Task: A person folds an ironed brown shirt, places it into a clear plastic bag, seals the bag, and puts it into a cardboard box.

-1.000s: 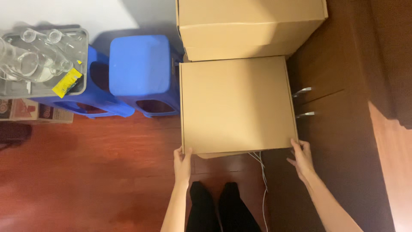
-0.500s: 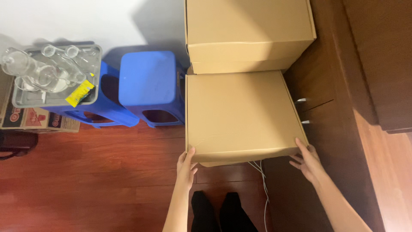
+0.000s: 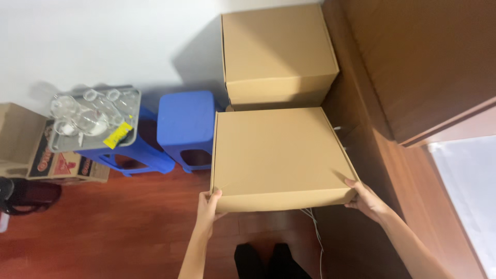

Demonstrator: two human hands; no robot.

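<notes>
Both hands, left hand [image 3: 208,204] and right hand [image 3: 364,199], grip a flat, smooth cardboard box [image 3: 276,155].

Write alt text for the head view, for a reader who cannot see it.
Both hands, left hand and right hand, grip the near corners of a flat cardboard box above a red wooden floor. Behind it sits a taller cardboard box; left are blue stools, one bearing a tray of glassware.

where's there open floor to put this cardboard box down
Bare red wood floor lies left of your left hand, in front of the blue stools. Crowded: the wall side, with a second cardboard box and glassware tray.
</notes>
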